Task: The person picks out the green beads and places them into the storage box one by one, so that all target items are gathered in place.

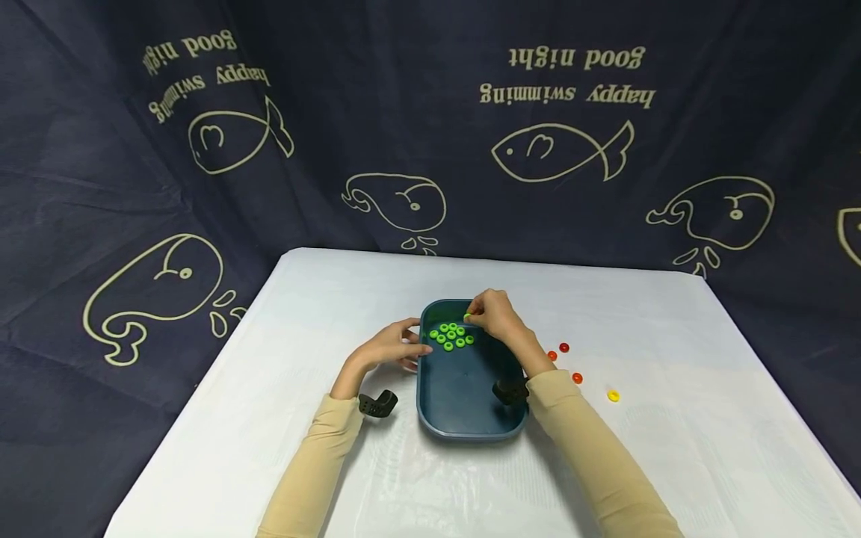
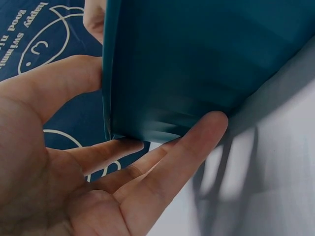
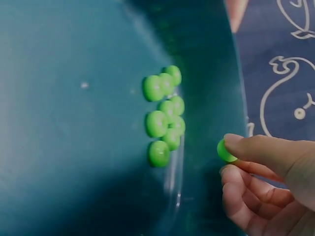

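A dark teal tray [image 1: 464,403] with raised walls stands on the white table. Several green rings [image 1: 451,335] lie grouped on its floor toward the far left, and the right wrist view shows them as small rounded rings [image 3: 157,124]. My right hand [image 1: 494,314] is over the far right part of the tray, pinching one green ring [image 3: 227,151] between thumb and forefinger. At the tray's left side, my left hand [image 1: 392,346] holds the wall [image 2: 162,73], thumb over the rim and fingers spread against the outside.
To the right of the tray lie a few red and orange rings [image 1: 577,378] and a yellow ring [image 1: 613,396]. A dark cloth [image 1: 430,134] printed with fish and whales hangs behind the white table [image 1: 323,299]. Black straps circle both wrists.
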`<action>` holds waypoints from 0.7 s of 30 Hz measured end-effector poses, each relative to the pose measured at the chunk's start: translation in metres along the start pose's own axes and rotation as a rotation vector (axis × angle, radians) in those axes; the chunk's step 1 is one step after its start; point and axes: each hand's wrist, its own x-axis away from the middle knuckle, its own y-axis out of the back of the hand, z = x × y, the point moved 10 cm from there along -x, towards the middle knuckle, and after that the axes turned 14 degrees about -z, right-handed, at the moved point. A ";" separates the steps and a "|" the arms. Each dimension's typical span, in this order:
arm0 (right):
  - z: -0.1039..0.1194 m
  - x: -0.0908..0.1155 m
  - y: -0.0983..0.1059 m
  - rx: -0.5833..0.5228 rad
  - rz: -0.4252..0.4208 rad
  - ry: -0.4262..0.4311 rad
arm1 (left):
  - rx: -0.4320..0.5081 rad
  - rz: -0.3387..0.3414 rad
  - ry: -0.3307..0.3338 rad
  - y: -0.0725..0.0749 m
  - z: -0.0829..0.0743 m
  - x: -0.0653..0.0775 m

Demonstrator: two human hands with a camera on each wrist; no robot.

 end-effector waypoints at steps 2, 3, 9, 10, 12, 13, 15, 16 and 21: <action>-0.001 0.001 -0.006 0.029 0.022 -0.008 | 0.002 0.002 0.001 0.000 0.001 0.000; -0.001 0.001 -0.008 0.047 0.032 -0.007 | 0.004 0.002 0.003 0.000 0.001 0.000; -0.001 0.003 -0.015 0.140 0.043 -0.002 | 0.018 -0.003 0.010 0.001 0.000 -0.001; -0.001 0.003 -0.016 0.144 0.043 -0.002 | 0.019 -0.004 0.012 0.001 0.000 -0.001; -0.002 0.004 -0.018 0.147 0.048 0.005 | 0.014 -0.005 0.011 0.001 0.000 0.000; -0.002 0.005 -0.019 0.147 0.053 0.011 | 0.011 -0.005 0.011 0.001 0.000 0.000; -0.003 0.007 -0.023 0.146 0.070 0.020 | 0.004 -0.004 0.010 0.000 0.001 0.000; -0.004 0.008 -0.025 0.146 0.076 0.025 | 0.001 -0.004 0.008 0.000 0.001 -0.001; -0.006 0.011 -0.027 0.157 0.072 0.037 | 0.003 0.001 -0.001 0.000 0.002 -0.001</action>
